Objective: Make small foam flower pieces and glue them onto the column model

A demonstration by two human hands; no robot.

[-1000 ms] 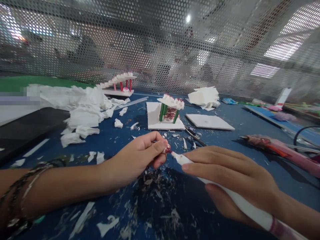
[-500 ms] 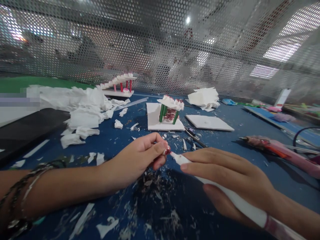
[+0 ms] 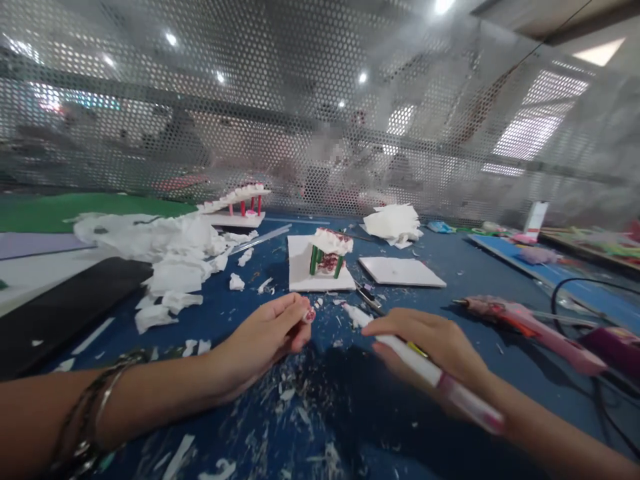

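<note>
1. Near edge, left: the forearm lies across the dark blue table surface (image 3: 350, 413), with metal bangles (image 3: 93, 417) at the wrist.
2. The left hand (image 3: 260, 340) is close to the middle of the surface. Thumb and fingertips are pinched shut on a small red-and-white crumpled piece (image 3: 309, 315), which sticks out on the hand's right side.
3. The right hand (image 3: 433, 343) has its fingers closed narrowly around a white pen-shaped tool with a pink rear end (image 3: 415, 360). The view is blurred here.
4. Key relation: the tool's long axis runs from the near right up toward the far left, and its white tip (image 3: 353, 313) points at the pinched piece. The piece sits just left of the tip, near but apart. The left hand is the one on it.
5. White paper scraps (image 3: 287, 395) litter the surface under and between both hands.
6. Mid surface: a white foam square carrying a small model on green pillars (image 3: 323, 261). A flat white square sheet (image 3: 400, 272) lies just to its right.
7. Toward the right edge: a pink glue gun (image 3: 525, 323) lies on its side, with a black cable (image 3: 563, 293) beyond it.
8. Toward the left edge: a black flat slab (image 3: 65, 307), then a heap of torn white paper (image 3: 165, 250).
9. Far edge: a second white model on red pillars (image 3: 235, 203) and a stack of white sheets (image 3: 393, 223), with a perforated metal screen (image 3: 320, 133) behind them.
</note>
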